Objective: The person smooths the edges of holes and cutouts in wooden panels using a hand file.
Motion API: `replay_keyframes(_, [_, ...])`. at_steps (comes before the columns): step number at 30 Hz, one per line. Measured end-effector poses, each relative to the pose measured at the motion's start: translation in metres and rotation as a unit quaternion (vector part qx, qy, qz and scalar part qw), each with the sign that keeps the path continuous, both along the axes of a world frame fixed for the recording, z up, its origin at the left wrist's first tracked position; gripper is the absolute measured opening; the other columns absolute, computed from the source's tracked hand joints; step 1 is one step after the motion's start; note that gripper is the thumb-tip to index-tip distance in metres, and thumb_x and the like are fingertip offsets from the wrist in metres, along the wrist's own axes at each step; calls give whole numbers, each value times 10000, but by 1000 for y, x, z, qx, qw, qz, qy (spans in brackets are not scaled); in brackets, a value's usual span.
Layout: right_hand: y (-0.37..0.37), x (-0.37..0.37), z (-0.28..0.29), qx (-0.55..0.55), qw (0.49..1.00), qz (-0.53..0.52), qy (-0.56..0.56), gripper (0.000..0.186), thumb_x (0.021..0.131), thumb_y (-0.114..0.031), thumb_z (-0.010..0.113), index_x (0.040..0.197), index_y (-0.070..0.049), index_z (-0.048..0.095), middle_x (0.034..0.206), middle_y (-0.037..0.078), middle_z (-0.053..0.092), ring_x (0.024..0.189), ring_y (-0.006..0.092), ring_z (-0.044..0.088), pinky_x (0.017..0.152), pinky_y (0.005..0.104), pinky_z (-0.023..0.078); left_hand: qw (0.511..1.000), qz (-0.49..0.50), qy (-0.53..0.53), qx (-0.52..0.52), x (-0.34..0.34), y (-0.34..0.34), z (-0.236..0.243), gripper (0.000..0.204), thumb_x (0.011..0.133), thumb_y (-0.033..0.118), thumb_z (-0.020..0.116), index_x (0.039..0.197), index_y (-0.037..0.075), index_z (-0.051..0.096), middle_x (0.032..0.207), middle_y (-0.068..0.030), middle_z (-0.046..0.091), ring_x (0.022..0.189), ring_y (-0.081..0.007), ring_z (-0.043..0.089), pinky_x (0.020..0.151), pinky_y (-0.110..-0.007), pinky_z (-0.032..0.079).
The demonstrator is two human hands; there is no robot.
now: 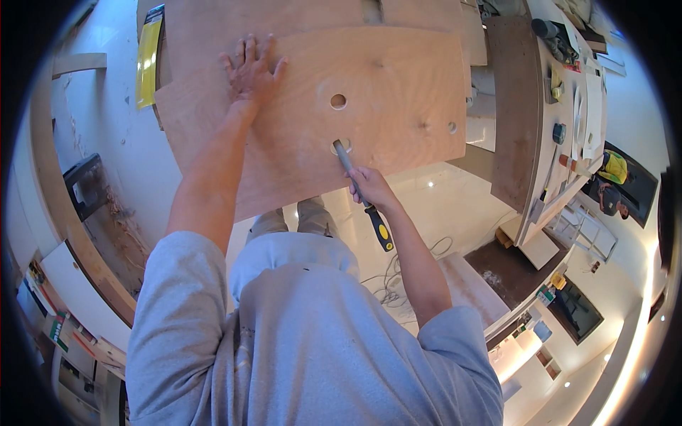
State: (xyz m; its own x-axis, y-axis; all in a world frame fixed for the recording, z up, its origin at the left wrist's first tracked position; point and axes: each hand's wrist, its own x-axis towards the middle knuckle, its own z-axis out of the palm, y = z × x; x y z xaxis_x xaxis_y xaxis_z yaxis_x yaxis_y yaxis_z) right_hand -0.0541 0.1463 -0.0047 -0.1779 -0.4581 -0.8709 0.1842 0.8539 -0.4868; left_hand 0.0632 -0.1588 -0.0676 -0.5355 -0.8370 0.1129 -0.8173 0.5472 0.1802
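A thin plywood board (405, 85) lies in front of me, with two round cut-outs near its middle and a smaller hole at its right side. My left hand (253, 78) rests flat on the board's far left part, fingers spread. In my right hand (371, 187) is a file (381, 231) with a grey blade and a black and yellow handle. The fingers wrap round the blade, while the handle sticks out below them toward me. The blade's far end sits in the nearer cut-out (347, 144), against its edge; the tip is hidden.
Another wooden sheet (298, 13) lies beneath the board. At right stands a long bench (513, 106) with a putty knife, a tape measure and other tools on top. A yellow strip-like package (148, 60) is at left. Cable (389, 278) coils on the floor. Far right, a person (611, 195) is visible.
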Motion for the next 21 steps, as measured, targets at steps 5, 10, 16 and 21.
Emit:
replay_keyframes(5, [-1,-5,3,-1,999,-9,-42,258,969,-195,409,1064,12,531,622,19,519,496,108,511,468,235,438,1000,3,0,9,-1,1,2,610,858,553,423,1391,269,334,1460,-91,271,1368,-270,186,1086,-560,64])
replay_keyframes(10, [7,-15,9,-40,991,-41,-119,261,924,-145,474,1110,37,498,690,76,580,563,139,587,544,245,495,999,-5,32,8,-2,0,1,600,863,550,421,1388,274,337,1447,-93,285,1361,-284,189,1086,-564,55])
replay_keyframes(16, [29,-13,35,48,986,84,-137,387,881,-163,562,1184,50,449,747,105,600,572,150,601,579,265,523,1000,-2,20,8,-3,1,1,599,862,542,430,1387,268,341,1449,-93,282,1360,-284,194,1085,-566,56])
replay_keyframes(21, [27,-45,96,15,983,177,-35,446,853,-141,569,1273,-57,446,773,89,562,581,169,595,517,288,497,1000,1,19,4,1,1,2,598,859,537,437,1384,266,348,1445,-97,289,1359,-285,197,1085,-565,62])
